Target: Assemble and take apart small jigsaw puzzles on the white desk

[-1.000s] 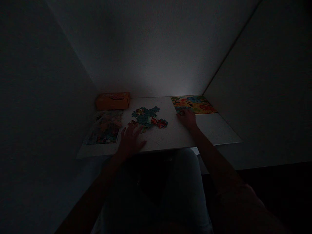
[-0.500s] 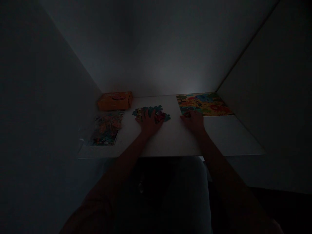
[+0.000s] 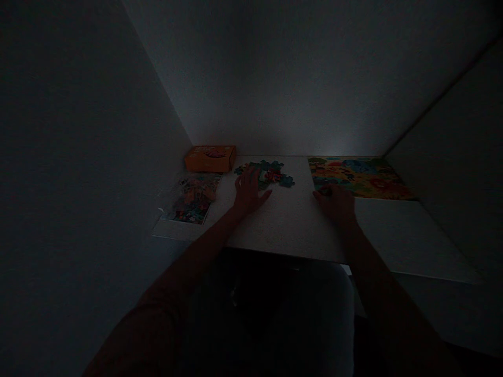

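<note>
Although the scene is very dim, a white table [image 3: 291, 230] is seen across the middle of the frame, boxed in by walls on three sides. The left hand [image 3: 248, 191] is laid flat with fingers spread, its fingertips touching the near edge of a loose pile [image 3: 269, 174] of puzzle pieces just above centre; nothing is seen pinched in it. The right hand [image 3: 337, 203] is rested right of centre, at the near left corner of the puzzle [image 3: 359, 177], a partly built picture lying in the right rear of the table; a small dark piece [image 3: 324, 191] appears at its fingertips, but whether it is gripped cannot be told in this light. An orange box [image 3: 210, 158] is stood at the rear, upper left of the pile, and a bag [image 3: 192, 198] of pieces is lain below it near the left table edge. As a judgement, pieces could be swept off the pile by the spread left hand, since its fingers overlap the edge. The built corner could also be nudged apart by the right hand pressing sideways, and in such poor light a piece could easily be misread and forced into a wrong slot.
</note>
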### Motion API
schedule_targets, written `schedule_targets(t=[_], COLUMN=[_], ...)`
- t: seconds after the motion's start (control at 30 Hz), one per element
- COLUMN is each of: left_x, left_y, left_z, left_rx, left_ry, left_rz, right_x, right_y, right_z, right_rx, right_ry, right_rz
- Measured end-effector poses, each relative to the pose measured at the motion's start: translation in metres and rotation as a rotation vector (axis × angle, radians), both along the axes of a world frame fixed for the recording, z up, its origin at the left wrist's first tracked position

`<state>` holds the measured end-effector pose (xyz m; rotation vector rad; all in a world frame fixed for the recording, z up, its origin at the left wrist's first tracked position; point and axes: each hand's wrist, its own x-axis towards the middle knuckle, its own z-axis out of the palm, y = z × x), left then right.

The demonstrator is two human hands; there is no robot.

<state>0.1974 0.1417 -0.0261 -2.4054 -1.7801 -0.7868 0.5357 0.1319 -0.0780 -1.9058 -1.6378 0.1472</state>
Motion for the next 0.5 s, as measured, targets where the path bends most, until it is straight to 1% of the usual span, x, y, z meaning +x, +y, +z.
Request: schedule_targets(t=[0.07,0.1,0.13,0.17,0.23,0.27,0.3,0.33,0.37,0.43,0.5], left_x=[-0.037,-0.061,-0.087,-0.114,-0.167,-0.190,-0.209,-0.223,-0.233,-0.240,-0.236], left_y=[-0.046,-0.070,-0.095,-0.119,-0.158,-0.171,-0.180,-0.184,-0.183,-0.170,-0.148], left_z=[0.001,0.002,0.004,0.005,0.008,0.009,0.010,0.010,0.011,0.012,0.017], left_rx=[0.156,0.261,0.363,0.456,0.522,0.501,0.462,0.400,0.308,0.161,0.124], left_ry=[-0.041,-0.085,-0.146,-0.229,-0.410,-0.488,-0.546,-0.595,-0.645,-0.731,-0.780], left_rz=[-0.024,0.003,0.086,0.206,0.488,0.604,0.680,0.694,0.667,0.615,0.598], right_x=[0.001,0.001,0.001,0.002,0.003,0.003,0.003,0.003,0.003,0.002,0.000], right_y=[0.001,0.002,0.003,0.004,0.007,0.008,0.008,0.009,0.008,0.007,0.003], right_z=[0.001,0.002,0.003,0.003,0.002,0.002,0.001,0.001,0.002,0.004,0.008], right_rx=[-0.019,-0.037,-0.054,-0.067,-0.078,-0.075,-0.068,-0.059,-0.056,-0.074,-0.117], right_ry=[0.007,0.016,0.025,0.031,0.041,0.041,0.040,0.039,0.041,0.044,0.034], right_rz=[0.016,0.014,0.005,-0.006,-0.026,-0.033,-0.036,-0.034,-0.034,-0.036,-0.041])
